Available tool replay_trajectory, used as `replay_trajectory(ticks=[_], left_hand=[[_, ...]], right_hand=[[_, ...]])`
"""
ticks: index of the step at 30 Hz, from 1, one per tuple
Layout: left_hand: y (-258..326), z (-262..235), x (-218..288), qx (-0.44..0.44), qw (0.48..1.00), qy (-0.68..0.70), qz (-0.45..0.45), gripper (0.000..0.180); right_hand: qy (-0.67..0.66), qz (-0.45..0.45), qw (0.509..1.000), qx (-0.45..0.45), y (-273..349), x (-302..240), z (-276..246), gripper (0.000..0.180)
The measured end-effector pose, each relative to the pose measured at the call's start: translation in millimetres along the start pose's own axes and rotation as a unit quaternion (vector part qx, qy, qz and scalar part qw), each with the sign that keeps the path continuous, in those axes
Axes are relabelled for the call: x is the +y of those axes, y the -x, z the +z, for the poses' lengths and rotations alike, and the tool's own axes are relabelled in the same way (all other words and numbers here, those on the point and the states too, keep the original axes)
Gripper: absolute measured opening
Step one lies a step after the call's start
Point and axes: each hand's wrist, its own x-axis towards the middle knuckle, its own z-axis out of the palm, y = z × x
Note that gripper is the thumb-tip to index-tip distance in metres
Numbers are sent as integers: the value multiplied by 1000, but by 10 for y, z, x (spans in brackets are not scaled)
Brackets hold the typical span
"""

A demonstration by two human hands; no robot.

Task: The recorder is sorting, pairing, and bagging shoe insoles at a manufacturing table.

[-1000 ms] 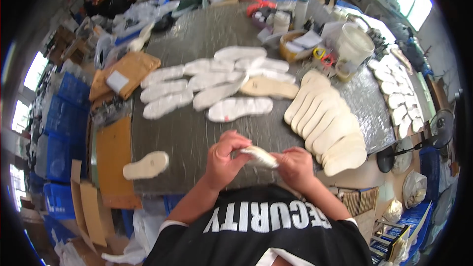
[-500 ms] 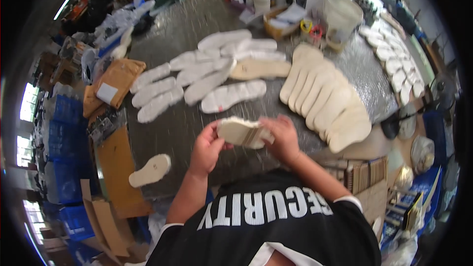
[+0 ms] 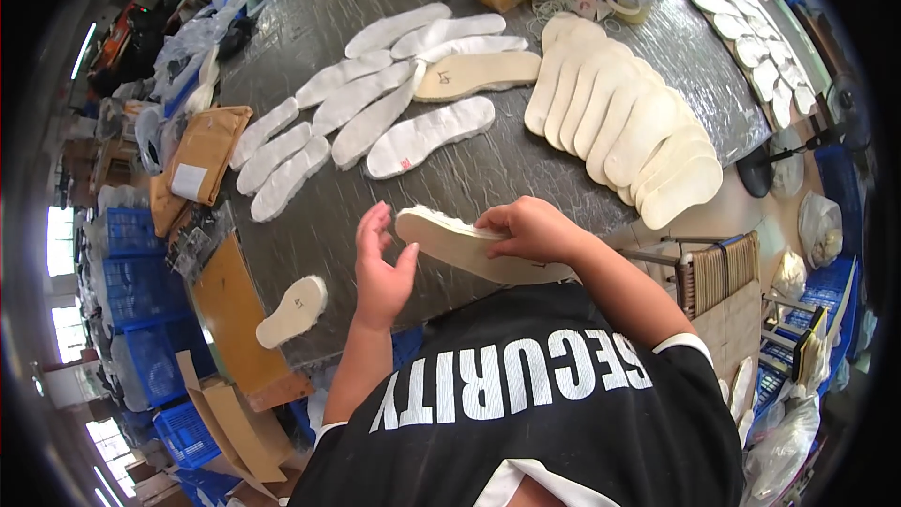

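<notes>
The right hand (image 3: 527, 228) grips a cream insole (image 3: 469, 246) by its upper edge, holding it just above the near edge of the grey counter (image 3: 488, 174), while the left hand (image 3: 380, 268) stands open with fingers spread, just left of the insole's toe and not touching it. Beyond the held insole, a fanned row of tan insoles (image 3: 619, 127) lies overlapped on the counter, and to its left a spread of white fuzzy insoles (image 3: 375, 103) lies side by side. One single insole (image 3: 293, 310) rests alone near the counter's near-left corner. Judging by the laid-out rows, much of the handling looks done, with this piece in hand and not yet set down.
</notes>
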Motion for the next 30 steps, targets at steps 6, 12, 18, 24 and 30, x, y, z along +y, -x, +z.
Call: replay_trajectory(ticks=[6, 12, 18, 24, 30], left_hand=[[-136, 120, 415, -196, 924, -183, 271, 22], [30, 232, 162, -237, 907, -188, 294, 24], [202, 242, 100, -254, 906, -164, 295, 25], [153, 216, -26, -221, 914, -145, 308, 20], [201, 195, -99, -186, 926, -117, 306, 20]], right_hand=[[-18, 1, 997, -82, 40, 79, 21, 42], [-74, -28, 985, -152, -86, 385, 231, 35], [-277, 71, 892, -350, -265, 657, 483, 20], [-328, 134, 864, -357, -311, 503, 447, 15], [-95, 20, 951, -293, -333, 253, 364, 28]])
